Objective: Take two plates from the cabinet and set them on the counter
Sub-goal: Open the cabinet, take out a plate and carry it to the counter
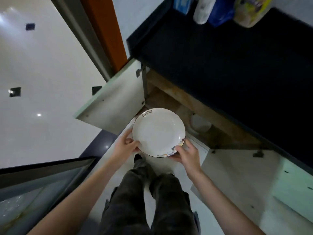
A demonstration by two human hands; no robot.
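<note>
A white plate [158, 131] with a thin dark rim, a small word near its far edge and a coloured drawing near its near edge is held level in front of the open cabinet [171, 97]. My left hand [127, 145] grips its left rim and my right hand [188, 154] grips its near right rim. Whether a second plate lies under it I cannot tell. The black counter [228, 68] runs above the cabinet, up and to the right. Inside the cabinet, more white crockery [199, 123] shows dimly.
Both cabinet doors stand open: one [115, 102] to the left, one [245, 180] to the right. Bottles and bags [220, 11] crowd the counter's far end. A glass-topped piece [33, 184] sits at lower left. My legs and shoes stand on the floor under the plate.
</note>
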